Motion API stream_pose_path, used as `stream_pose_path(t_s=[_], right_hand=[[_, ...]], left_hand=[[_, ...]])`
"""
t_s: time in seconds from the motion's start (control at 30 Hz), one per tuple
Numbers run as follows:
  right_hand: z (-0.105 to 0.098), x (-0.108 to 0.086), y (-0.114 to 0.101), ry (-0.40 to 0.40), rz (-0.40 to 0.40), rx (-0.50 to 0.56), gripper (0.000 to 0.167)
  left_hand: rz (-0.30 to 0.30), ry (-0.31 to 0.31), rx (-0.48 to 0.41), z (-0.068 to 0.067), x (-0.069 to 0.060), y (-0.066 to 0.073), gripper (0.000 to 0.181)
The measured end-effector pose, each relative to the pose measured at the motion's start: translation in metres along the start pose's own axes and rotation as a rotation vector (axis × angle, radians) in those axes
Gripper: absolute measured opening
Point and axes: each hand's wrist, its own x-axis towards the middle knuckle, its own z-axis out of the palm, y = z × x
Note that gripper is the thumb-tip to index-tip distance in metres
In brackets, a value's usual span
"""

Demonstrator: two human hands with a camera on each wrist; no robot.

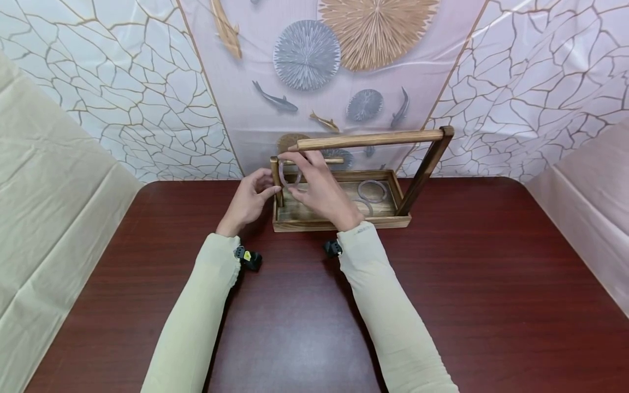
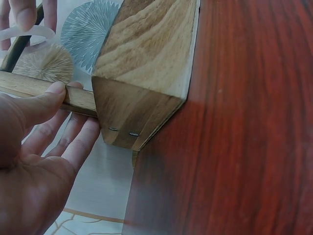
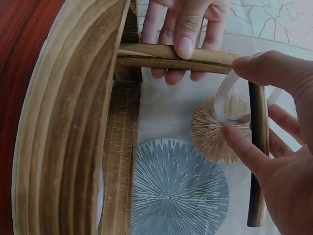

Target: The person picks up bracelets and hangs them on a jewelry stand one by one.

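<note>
A wooden tray (image 1: 339, 224) has a short upright post (image 1: 278, 191) at its left end, topped by a short crossbar (image 1: 334, 161). My left hand (image 1: 247, 201) pinches this post, thumb on one side and fingers on the other, as the left wrist view shows. Between thumb and fingertips, my right hand (image 1: 321, 191) holds a pale lilac bangle (image 3: 220, 103) close to the post's top. The crossbar (image 3: 257, 196) appears to pass through that bangle. Inside the tray, towards its right, lie two more bangles, one ring (image 1: 385, 192) overlapping another (image 1: 369, 206), which my right wrist partly hides.
From the tray's right end rises a taller dark post (image 1: 422, 172) carrying a long bar (image 1: 368, 140), which reaches left above my right hand. The tray stands near the back of a red-brown table (image 1: 472, 273). Behind it hangs a patterned cloth (image 1: 363, 103).
</note>
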Motion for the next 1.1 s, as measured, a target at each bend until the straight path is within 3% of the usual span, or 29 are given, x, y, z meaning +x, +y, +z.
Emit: stream_pose_path(t_s=[0.23, 0.6, 1.1], right_hand=[[0.0029, 0.0001, 0.0036, 0.005, -0.013, -0.011, 0.062], [0.0023, -0.0010, 0.0034, -0.014, 0.020, -0.003, 0.065], [-0.0022, -0.0025, 0.0043, 0.003, 0.031, -0.023, 0.066]], left_hand=[[-0.018, 0.001, -0.011, 0.0006, 0.0009, 0.0016, 0.029], [0.009, -0.001, -0.002, -0.0005, 0.0008, 0.0007, 0.026], [0.000, -0.004, 0.003, -0.0007, -0.0012, 0.0012, 0.030]])
